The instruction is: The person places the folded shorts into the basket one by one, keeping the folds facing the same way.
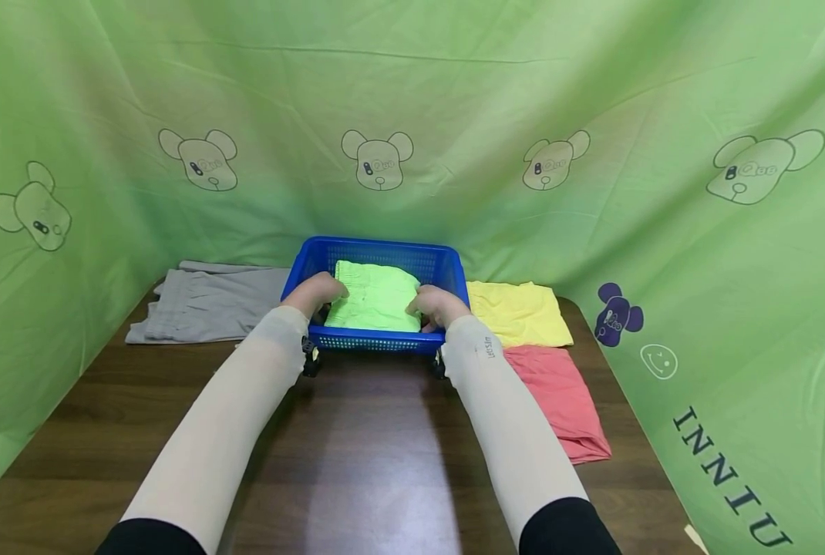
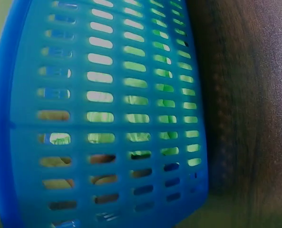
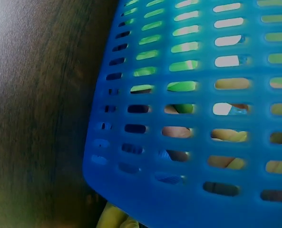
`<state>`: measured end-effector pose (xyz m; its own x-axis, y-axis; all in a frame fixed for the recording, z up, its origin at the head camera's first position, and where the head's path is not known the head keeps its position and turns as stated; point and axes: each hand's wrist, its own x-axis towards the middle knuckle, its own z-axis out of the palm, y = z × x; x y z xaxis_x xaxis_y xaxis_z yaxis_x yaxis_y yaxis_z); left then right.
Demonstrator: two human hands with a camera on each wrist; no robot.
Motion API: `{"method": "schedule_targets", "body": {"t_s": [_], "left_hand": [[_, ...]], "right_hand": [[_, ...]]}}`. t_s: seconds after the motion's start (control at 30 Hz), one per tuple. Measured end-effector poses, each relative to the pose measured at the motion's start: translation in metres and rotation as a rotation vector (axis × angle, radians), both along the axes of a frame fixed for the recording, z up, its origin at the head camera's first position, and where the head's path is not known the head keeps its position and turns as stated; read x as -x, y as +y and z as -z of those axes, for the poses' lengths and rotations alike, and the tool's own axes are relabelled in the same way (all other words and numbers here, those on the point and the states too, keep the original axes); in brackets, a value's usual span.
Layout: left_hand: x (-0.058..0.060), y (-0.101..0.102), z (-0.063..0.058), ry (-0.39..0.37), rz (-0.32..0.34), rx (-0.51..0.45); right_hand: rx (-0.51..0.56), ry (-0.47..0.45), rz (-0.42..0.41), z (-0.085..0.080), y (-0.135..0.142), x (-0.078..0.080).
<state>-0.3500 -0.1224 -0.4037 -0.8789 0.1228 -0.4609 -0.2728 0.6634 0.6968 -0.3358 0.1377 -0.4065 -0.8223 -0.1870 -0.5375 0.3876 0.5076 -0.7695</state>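
Note:
Neon green folded shorts [image 1: 374,297] lie within a blue plastic basket [image 1: 385,340]. At their left side, my left hand [image 1: 324,290] grips the edge, thumb toward the top. My right hand [image 1: 442,305] holds the opposite side, its thumb over the fabric and other fingers lower down. Both hands reach in over the basket's front wall. In the left wrist view, the slotted basket wall [image 2: 112,126] fills much of the picture, with green cloth behind it. Parts of the fingers [image 3: 176,131] show through the slots in the right wrist view; the rest is hidden.
Folded grey cloth [image 1: 211,304] lies on the wooden table [image 1: 378,447] left of the basket. To the right are a folded yellow garment [image 1: 520,312] and a red one [image 1: 561,397], partly behind my right forearm. A green printed curtain [image 1: 454,92] encloses the table's back and sides.

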Motion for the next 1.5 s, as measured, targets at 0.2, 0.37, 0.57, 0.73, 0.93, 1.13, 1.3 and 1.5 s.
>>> {"method": "schedule_targets", "body": {"t_s": [0.2, 0.37, 0.57, 0.73, 0.93, 1.13, 1.3, 1.5], "left_hand": [[0.000, 0.007, -0.006, -0.024, 0.001, 0.062], [0.001, 0.008, -0.006, -0.019, 0.009, 0.088], [0.005, 0.007, 0.000, 0.020, 0.072, 0.168], [0.006, 0.008, -0.001, 0.022, 0.133, 0.281], [0.005, 0.013, -0.006, 0.032, 0.123, 0.367], [0.007, 0.020, -0.004, 0.055, 0.085, 0.420], [0.005, 0.020, -0.001, 0.041, 0.113, 0.467], [-0.003, 0.019, -0.002, 0.090, 0.093, 0.449]], "right_hand": [[-0.050, 0.050, -0.036, -0.003, 0.000, -0.004], [-0.104, 0.109, -0.071, -0.003, -0.004, -0.006], [-0.235, 0.158, -0.080, 0.002, -0.011, -0.002], [-0.373, 0.233, -0.119, 0.005, -0.015, 0.000], [-0.518, 0.311, -0.188, 0.001, -0.019, -0.005], [-0.579, 0.348, -0.210, -0.002, -0.024, -0.011], [-0.650, 0.372, -0.188, -0.004, -0.026, -0.016], [-0.703, 0.389, -0.150, -0.007, -0.026, -0.024]]}}
